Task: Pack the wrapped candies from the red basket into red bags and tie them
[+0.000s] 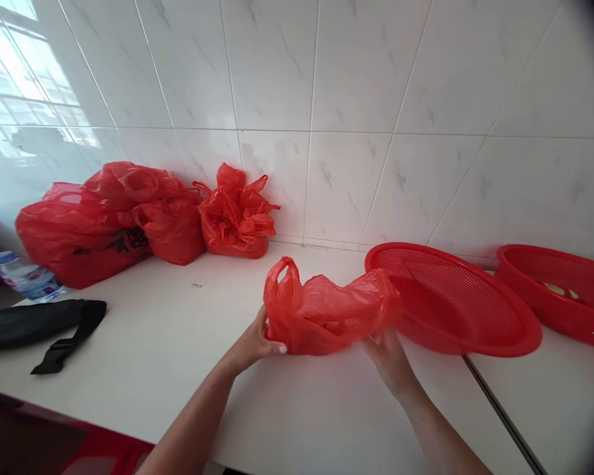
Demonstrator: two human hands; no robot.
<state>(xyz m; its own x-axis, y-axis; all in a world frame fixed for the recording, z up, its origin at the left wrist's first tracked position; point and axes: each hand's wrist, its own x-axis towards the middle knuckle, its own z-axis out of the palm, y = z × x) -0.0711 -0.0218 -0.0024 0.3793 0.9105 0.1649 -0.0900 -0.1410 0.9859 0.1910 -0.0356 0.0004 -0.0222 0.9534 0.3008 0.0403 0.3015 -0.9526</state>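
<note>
A crumpled, thin red plastic bag rests on the white tabletop in front of me, one handle loop standing up at its left. Something inside shows only as a darker red shape that I cannot make out. My left hand grips the bag's left side, thumb in front and fingers behind it. At the bag's lower right corner, my right hand is closed on the plastic; it is slightly blurred and the bag hides part of its fingers. Just right of the bag, a red perforated basket sits tilted.
Along the tiled wall stand a large red bag and a smaller knotted red bag. A water bottle and black waist bag lie left. At right are a red basin and a dark metal rod.
</note>
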